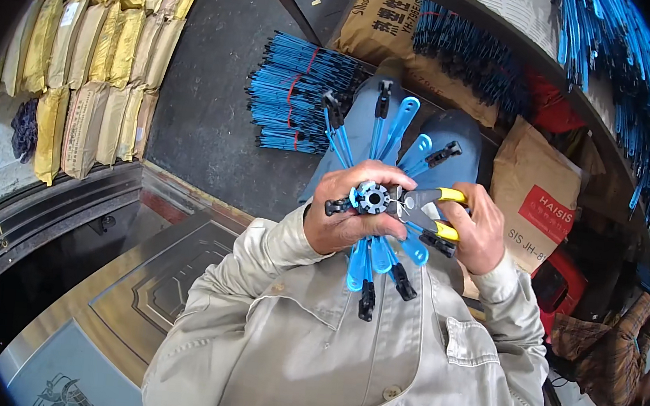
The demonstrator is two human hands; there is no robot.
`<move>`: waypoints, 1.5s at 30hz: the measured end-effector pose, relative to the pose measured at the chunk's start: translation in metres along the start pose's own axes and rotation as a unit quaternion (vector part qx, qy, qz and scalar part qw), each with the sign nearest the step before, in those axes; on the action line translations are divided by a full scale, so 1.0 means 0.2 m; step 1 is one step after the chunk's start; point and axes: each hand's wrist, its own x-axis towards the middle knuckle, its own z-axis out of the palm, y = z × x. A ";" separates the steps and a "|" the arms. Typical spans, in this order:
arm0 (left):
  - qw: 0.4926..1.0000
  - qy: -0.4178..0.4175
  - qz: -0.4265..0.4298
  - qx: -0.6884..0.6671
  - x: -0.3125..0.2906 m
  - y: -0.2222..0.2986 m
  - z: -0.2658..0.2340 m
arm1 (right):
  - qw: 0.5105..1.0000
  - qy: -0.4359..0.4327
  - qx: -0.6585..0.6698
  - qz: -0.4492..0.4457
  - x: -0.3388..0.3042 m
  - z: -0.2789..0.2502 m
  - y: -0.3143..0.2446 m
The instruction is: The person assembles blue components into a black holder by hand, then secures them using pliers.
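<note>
While I watch from above, my left hand (332,229) is clasped around the round black-and-pale hub (373,197), so it is the nearer one; the right hand (482,224) grips yellow-handled pliers (420,218), their handles spread. From the right fingers the hub lies at nine o'clock, and the pliers' long axis runs three to nine, tip just beside its rim. The hub's axis seems to point up at me. Bright blue strips (402,122) with black clips (366,301) fan out mostly toward twelve, one and six; whether the pliers' jaws pinch anything I can't tell.
</note>
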 end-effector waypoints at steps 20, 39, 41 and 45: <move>0.973 -0.224 -0.025 -0.051 0.13 -0.07 -0.07 | 0.520 -0.322 0.760 0.221 -0.13 -0.14 -0.08; 0.974 -0.195 -0.049 -0.102 0.05 0.00 -0.08 | 0.916 -0.221 0.333 -0.013 0.05 -0.42 -0.07; 0.973 -0.205 -0.041 -0.099 0.05 0.00 -0.07 | 0.858 -0.324 0.383 0.110 0.08 -0.50 -0.09; 0.970 -0.221 -0.029 -0.095 0.05 -0.01 -0.06 | 0.869 -0.385 0.287 0.117 0.10 -0.58 -0.11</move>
